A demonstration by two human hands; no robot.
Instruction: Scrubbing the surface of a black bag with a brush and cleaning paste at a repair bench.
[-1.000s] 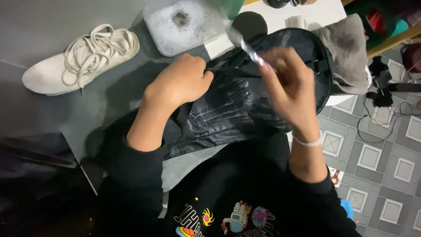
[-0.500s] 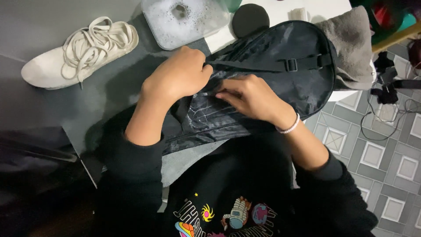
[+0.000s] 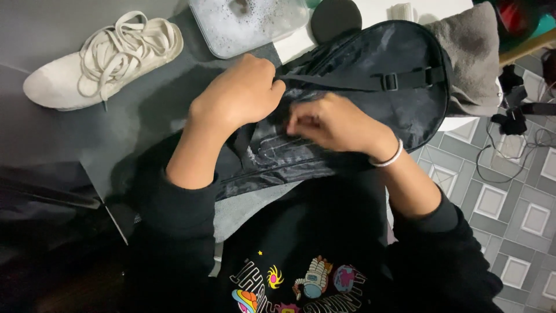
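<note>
Left hand (image 3: 240, 93) fisted, grip pinching edge of black bag (image 3: 370, 93) where strap (image 3: 347, 81) meets fabric. Right hand (image 3: 336, 124) just beside it, fingertips pressed together on bag's fabric; what they pinch is blurred, cannot tell. Judgement: keep left grip taut, so fabric stays flat under right fingers. Bag lies under both hands, over surface (image 3: 145, 116) edge onto lap.

Left of grip: white sneaker (image 3: 98, 58). Above: frosted tray (image 3: 249, 23). Far right: grey cloth (image 3: 469, 52), tiled floor (image 3: 509, 203), cables.

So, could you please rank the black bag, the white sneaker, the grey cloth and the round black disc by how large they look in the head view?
1. black bag
2. white sneaker
3. grey cloth, partly hidden, so unsure against the sneaker
4. round black disc
</note>
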